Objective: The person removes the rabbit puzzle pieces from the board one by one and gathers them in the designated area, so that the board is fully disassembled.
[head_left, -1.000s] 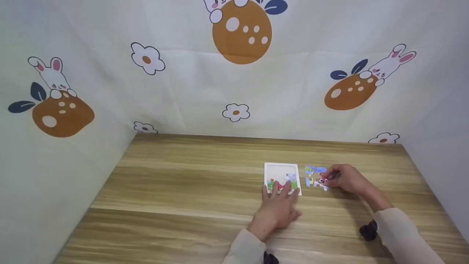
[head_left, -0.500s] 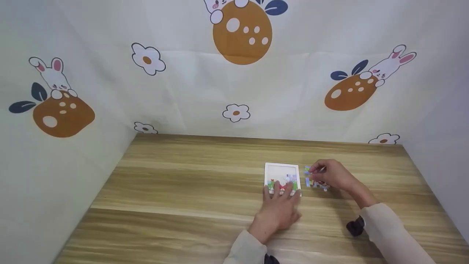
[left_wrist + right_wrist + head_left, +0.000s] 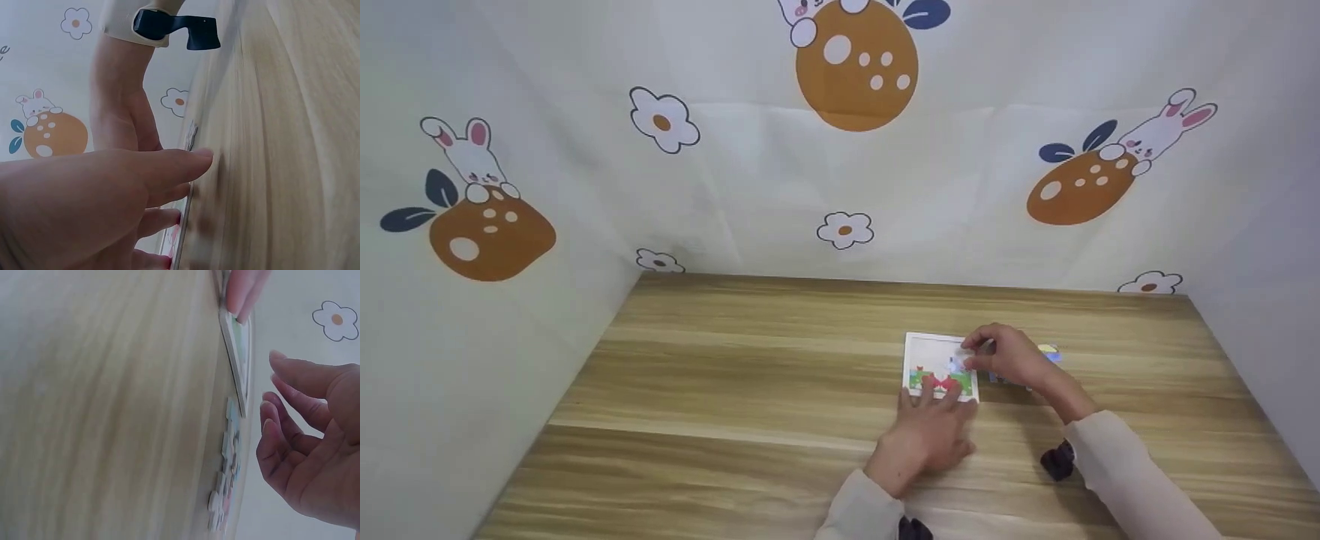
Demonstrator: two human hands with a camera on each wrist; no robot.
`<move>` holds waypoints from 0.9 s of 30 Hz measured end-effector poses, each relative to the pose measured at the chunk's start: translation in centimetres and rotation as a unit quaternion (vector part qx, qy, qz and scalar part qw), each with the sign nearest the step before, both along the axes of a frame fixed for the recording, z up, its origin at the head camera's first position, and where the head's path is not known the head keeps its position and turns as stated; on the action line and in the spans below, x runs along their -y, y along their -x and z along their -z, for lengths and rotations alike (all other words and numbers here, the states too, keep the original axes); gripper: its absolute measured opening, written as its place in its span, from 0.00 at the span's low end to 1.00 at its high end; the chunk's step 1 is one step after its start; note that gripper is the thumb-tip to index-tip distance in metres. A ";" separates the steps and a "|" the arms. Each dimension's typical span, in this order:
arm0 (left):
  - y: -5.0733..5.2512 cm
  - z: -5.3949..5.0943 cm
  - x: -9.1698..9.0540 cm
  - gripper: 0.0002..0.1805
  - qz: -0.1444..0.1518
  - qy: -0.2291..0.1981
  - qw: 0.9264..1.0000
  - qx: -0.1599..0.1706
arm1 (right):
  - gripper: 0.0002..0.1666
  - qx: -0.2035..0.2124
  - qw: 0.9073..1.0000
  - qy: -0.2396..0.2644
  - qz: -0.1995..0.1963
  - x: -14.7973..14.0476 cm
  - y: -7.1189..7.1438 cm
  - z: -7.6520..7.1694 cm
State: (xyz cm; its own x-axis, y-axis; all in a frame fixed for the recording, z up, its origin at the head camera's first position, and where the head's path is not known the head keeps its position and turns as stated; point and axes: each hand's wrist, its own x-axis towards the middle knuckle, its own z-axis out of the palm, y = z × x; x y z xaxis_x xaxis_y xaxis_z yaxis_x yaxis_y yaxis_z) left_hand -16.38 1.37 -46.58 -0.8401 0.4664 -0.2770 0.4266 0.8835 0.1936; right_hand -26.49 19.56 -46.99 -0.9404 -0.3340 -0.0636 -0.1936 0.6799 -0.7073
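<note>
A small white-framed puzzle board (image 3: 908,360) lies on the wooden table, with coloured pieces fitted along its near part and its far part bare. Spread fingers of my left hand (image 3: 930,442) press on its near edge; in the left wrist view the left thumb (image 3: 174,167) stands clear of the table. Over the board's right side, my right hand (image 3: 1011,358) pinches a small pale puzzle piece, mostly hidden by the fingertips. The right wrist view shows the thumb and index tips of the right hand (image 3: 315,439) close together, the piece hard to make out.
Loose puzzle pieces (image 3: 228,461) lie flat beside the board's right edge, partly hidden under the right hand in the head view. One blue and yellow piece (image 3: 1050,352) shows beyond the wrist. A patterned cloth (image 3: 735,187) encloses the table's back and sides.
My right hand has moved left from the loose pieces to above the board's right side. The loose pieces on the far right have come into view. My left hand stays on the board.
</note>
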 end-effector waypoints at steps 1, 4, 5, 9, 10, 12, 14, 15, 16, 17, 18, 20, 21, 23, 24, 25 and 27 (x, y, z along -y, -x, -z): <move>0.0 0.0 0.0 0.33 0.001 0.000 1.000 0.001 | 0.11 -0.002 1.000 -0.008 -0.001 0.2 0.0 0.1; 0.0 0.1 0.1 0.33 0.002 0.001 1.000 0.005 | 0.11 -0.008 1.000 -0.028 -0.006 0.5 0.0 0.3; 0.0 0.1 0.1 0.34 0.002 0.001 1.000 0.007 | 0.10 -0.006 0.999 -0.032 -0.006 0.5 0.0 0.4; 0.1 0.2 0.0 0.34 0.000 0.001 1.000 0.016 | 0.10 0.003 0.999 -0.039 -0.003 0.8 0.0 0.7; 0.1 0.2 0.1 0.34 -0.001 -0.001 1.000 0.019 | 0.10 0.007 0.999 -0.039 0.000 0.9 0.0 0.7; 0.1 0.2 0.1 0.35 -0.003 -0.005 1.000 0.026 | 0.09 0.016 0.999 -0.040 0.005 0.9 0.0 0.8; 0.0 0.2 0.2 0.35 -0.004 -0.010 0.999 0.031 | 0.09 0.023 0.999 -0.042 0.007 1.0 0.0 0.7; 0.0 0.1 0.2 0.35 -0.004 -0.012 0.999 0.032 | 0.08 0.023 0.999 -0.045 0.005 1.0 0.0 0.7; 0.0 0.1 0.2 0.35 -0.005 -0.014 0.999 0.033 | 0.08 0.027 0.999 -0.046 0.006 1.1 0.0 0.7; 0.0 0.0 0.3 0.35 -0.005 -0.015 0.999 0.033 | 0.08 0.030 0.998 -0.047 0.007 1.1 0.0 0.7; 0.0 0.0 0.3 0.35 -0.005 -0.016 0.999 0.033 | 0.08 0.030 0.998 -0.047 0.005 1.2 0.0 0.6; 0.0 0.0 0.3 0.35 -0.006 -0.017 0.999 0.035 | 0.07 0.032 0.998 -0.046 0.005 1.2 0.0 0.6; 0.0 0.0 0.3 0.35 -0.006 -0.018 0.999 0.036 | 0.07 0.031 0.998 -0.045 0.004 1.3 0.0 0.5; 0.0 -0.1 0.3 0.35 -0.007 -0.019 0.999 0.039 | 0.07 0.028 0.999 -0.043 0.000 1.3 0.0 0.4; 0.0 -0.1 0.3 0.36 -0.008 -0.020 0.999 0.040 | 0.07 0.025 0.999 -0.043 -0.003 1.3 0.0 0.4; 0.0 -0.1 0.3 0.36 -0.008 -0.019 0.999 0.041 | 0.07 0.025 0.999 -0.041 -0.002 1.4 -0.1 0.4; 0.1 -0.1 0.3 0.36 -0.008 -0.020 0.999 0.040 | 0.07 0.022 0.999 -0.040 -0.003 1.4 0.0 0.3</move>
